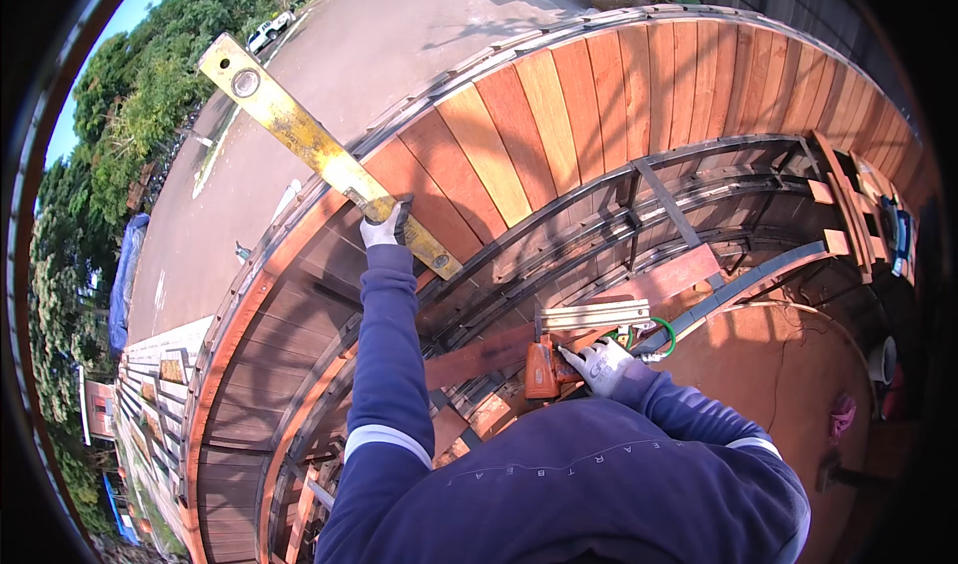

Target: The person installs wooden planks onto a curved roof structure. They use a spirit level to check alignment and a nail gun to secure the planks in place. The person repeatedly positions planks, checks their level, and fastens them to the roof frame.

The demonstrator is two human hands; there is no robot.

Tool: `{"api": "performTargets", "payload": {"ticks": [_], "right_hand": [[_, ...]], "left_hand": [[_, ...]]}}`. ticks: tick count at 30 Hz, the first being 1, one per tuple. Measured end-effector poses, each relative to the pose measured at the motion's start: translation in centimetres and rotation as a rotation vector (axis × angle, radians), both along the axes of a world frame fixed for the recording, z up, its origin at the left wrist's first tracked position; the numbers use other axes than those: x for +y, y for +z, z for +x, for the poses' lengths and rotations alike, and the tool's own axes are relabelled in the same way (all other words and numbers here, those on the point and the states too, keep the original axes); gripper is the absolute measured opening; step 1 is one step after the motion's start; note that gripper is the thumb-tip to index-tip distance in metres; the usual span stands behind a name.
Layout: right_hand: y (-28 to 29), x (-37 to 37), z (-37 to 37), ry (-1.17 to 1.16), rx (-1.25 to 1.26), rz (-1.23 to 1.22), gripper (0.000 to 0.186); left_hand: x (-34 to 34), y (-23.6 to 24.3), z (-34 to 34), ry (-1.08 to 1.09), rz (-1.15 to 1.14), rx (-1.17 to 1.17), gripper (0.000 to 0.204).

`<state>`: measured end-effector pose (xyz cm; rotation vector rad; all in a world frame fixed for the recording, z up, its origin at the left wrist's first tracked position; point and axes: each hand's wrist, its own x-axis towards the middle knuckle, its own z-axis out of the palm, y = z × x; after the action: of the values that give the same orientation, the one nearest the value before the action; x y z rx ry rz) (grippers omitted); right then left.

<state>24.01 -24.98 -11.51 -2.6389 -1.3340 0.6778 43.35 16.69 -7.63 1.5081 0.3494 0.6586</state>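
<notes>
My left hand (380, 231), in a white glove, is closed around the middle of a long yellow level (324, 154), which slants up to the left and lies against the top of the wooden fence boards (559, 115). My right hand (605, 364), also gloved, is curled around the grip of an orange nail gun (544, 367), low in front of my chest. The gun sits just below a short pale plank (595, 314) resting on the dark steel rails (689, 180) behind the boards.
</notes>
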Motion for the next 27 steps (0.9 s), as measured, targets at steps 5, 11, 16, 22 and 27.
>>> {"api": "performTargets", "payload": {"ticks": [5, 11, 16, 22, 27], "right_hand": [[1.5, -0.4, 0.2, 0.062, -0.115, 0.064, 0.069], [7.1, -0.7, 1.1, -0.036, -0.135, 0.386, 0.072], [16.5, 0.4, 2.7, -0.309, -0.016, 0.892, 0.061], [19.2, 0.9, 4.5, -0.309, 0.052, 1.623, 0.024], [19.7, 3.2, 5.2, -0.514, 0.418, 1.646, 0.015]], "left_hand": [[1.4, -1.6, 0.4, 0.015, 0.011, -0.041, 0.033], [-2.8, 2.3, -1.3, -0.032, -0.056, -0.052, 0.028], [-1.1, 0.8, -1.1, -0.11, -0.141, -0.093, 0.029], [-0.9, 0.4, -0.6, -0.144, -0.178, -0.139, 0.027], [-1.8, 0.9, -1.0, -0.115, -0.155, -0.113, 0.028]]}}
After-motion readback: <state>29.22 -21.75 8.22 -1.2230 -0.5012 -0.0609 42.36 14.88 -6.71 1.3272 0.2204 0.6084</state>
